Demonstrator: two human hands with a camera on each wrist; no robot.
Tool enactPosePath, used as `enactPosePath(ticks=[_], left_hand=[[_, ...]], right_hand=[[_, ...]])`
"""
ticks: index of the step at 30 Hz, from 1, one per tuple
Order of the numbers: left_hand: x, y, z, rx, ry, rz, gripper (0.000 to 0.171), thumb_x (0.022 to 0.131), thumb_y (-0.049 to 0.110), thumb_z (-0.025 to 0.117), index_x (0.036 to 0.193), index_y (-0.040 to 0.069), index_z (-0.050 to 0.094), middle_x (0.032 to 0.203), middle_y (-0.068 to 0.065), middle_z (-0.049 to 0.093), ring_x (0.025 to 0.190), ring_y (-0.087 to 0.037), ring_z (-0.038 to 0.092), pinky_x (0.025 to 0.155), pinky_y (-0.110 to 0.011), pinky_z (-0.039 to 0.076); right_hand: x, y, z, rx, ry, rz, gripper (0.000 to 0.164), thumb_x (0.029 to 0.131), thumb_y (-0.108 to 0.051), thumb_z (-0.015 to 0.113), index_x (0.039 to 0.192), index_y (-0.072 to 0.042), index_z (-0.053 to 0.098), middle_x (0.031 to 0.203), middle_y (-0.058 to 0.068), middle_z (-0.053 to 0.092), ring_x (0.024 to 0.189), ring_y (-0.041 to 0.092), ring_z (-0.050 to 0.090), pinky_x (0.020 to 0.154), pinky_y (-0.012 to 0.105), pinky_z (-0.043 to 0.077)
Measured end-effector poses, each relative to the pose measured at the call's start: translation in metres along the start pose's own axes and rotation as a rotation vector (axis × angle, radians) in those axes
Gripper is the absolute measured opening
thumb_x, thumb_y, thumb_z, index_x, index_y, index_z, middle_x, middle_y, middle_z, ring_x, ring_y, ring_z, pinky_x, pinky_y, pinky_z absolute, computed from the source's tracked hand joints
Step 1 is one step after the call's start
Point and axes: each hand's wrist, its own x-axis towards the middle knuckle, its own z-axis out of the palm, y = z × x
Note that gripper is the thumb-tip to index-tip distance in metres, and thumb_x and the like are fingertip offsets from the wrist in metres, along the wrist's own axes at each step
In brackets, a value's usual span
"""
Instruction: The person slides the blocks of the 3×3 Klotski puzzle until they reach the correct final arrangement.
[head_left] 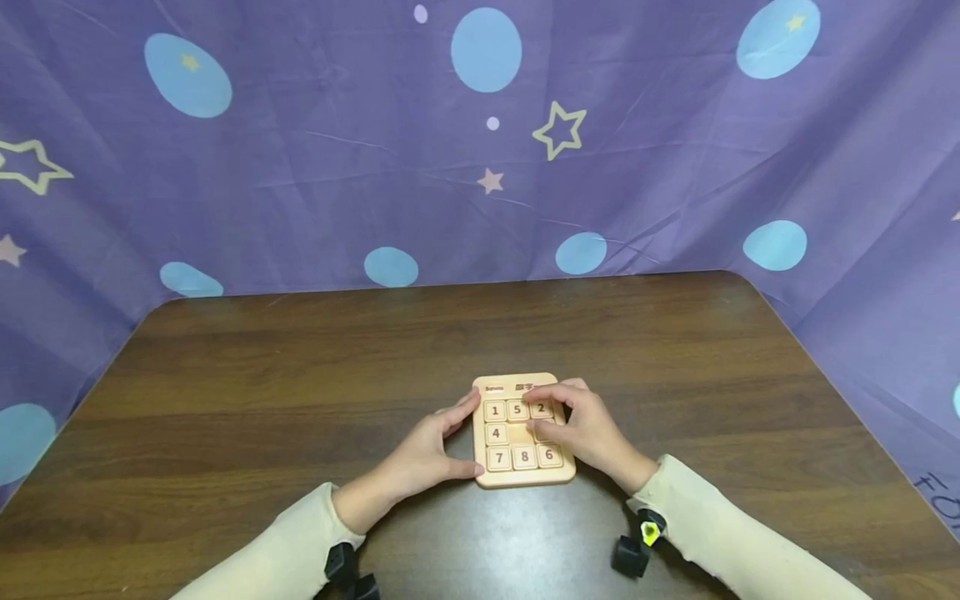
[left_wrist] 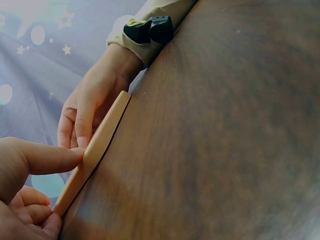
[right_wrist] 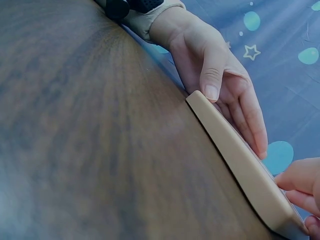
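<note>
Pale tan board, star-patterned purple cloth

Curtained tabletop nook: starry purple cloth behind a wood-grain table

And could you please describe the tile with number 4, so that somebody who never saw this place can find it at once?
On the brown table lies a pale board with rows of numbered square tiles. In its left column, tile 4 sits below tile 1 and above tile 7. Besides its printed 4, it alone in that column has bare board directly to its right.
</note>
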Motion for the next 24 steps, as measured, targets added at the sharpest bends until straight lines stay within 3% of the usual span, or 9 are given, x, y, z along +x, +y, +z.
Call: enactPosePath(ticks=[9,24], left_hand=[[-0.0002,0.0004,0.0003,-0.015,-0.003,-0.003,0.088,0.066,-0.002,0.078,0.142,-0.005,0.033,0.151,-0.015,0.027,0.139,-0.027,0.026,0.113,-0.043,0.026],[0.0002,0.0006,-0.0001,-0.021,-0.006,0.020,0.087,0.067,-0.002,0.078,0.142,-0.007,0.033,0.151,-0.017,0.028,0.139,-0.029,0.025,0.112,-0.045,0.027]], right_hand=[[-0.0012,0.0000,-0.0006,0.015,-0.031,0.016,0.025,0.073,-0.014,0.079,0.097,-0.018,0.073,0.098,0.000,0.062,0.095,0.017,0.048,0.082,0.030,0.040],[-0.0018,0.0000,-0.0053,0.012,-0.103,0.023,0.022,0.070,-0.015,0.081,0.089,-0.022,0.073,0.092,-0.008,0.059,0.091,0.014,0.046,0.078,0.027,0.041]])
